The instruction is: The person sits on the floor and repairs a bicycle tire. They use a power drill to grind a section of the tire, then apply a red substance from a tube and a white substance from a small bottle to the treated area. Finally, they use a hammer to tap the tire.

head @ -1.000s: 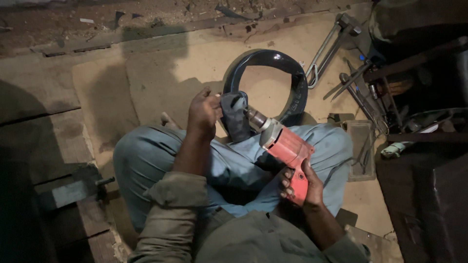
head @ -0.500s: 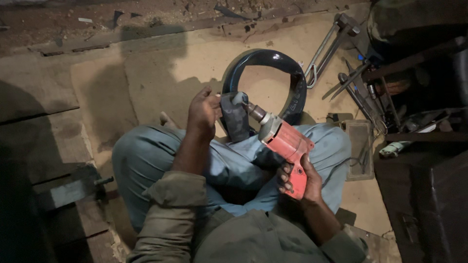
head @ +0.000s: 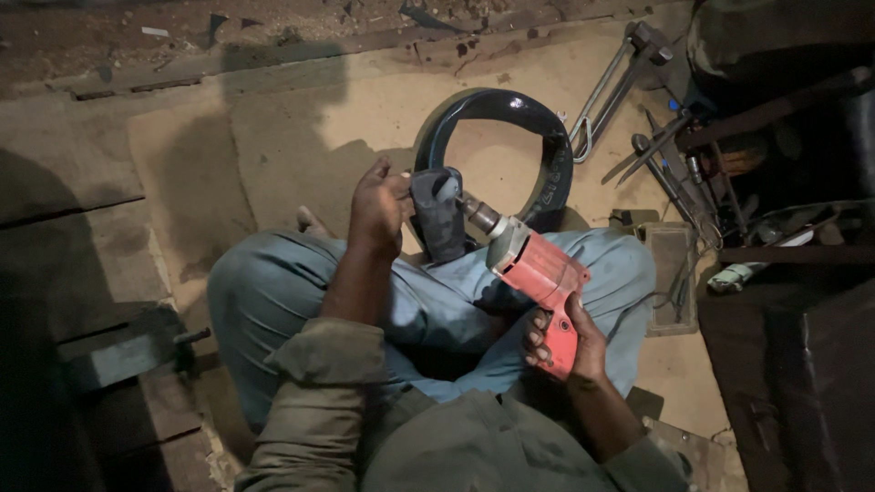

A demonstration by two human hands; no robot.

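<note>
Little has moved since before: the red drill point(head: 538, 282) is gripped by the right hand point(head: 570, 342), its tip pressed to the dark curved piece point(head: 437, 214) clenched by the left hand point(head: 378, 210), above the lap.

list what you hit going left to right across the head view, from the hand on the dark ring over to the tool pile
left hand gripping the end of the dark curved ring → drill chuck pressed to that end → red power drill → right hand on the drill's grip → long metal tools lying on the floor
</note>
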